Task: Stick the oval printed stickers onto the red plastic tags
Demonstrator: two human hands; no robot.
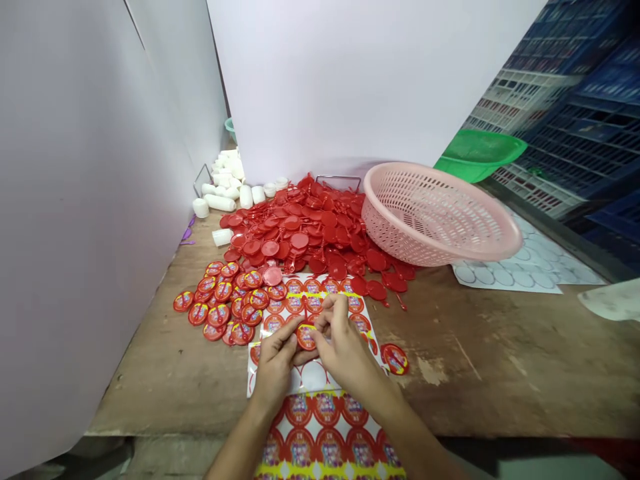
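Between my two hands is a red plastic disc [306, 337] with a thin stem and a round printed sticker on its face. My left hand [277, 357] grips the disc at its left edge. With its fingers bent, my right hand [341, 340] pinches at the disc's right side, thumb on the sticker. Under both hands lies a sheet of round stickers [313, 377], its lower rows bare white circles. Another sticker sheet [327, 440] hangs at the table's front edge. Stickered discs [220, 313] form a pile to the left, and one stickered disc [395, 359] lies to the right.
A heap of plain red discs [310, 227] spreads behind my hands. A pink basket [440, 220] stands back right, beside used sticker sheets [530, 263]. White cylindrical pieces [220, 200] lie back left. A pale partition [370, 87] closes off the back; crates [565, 113] stand beyond.
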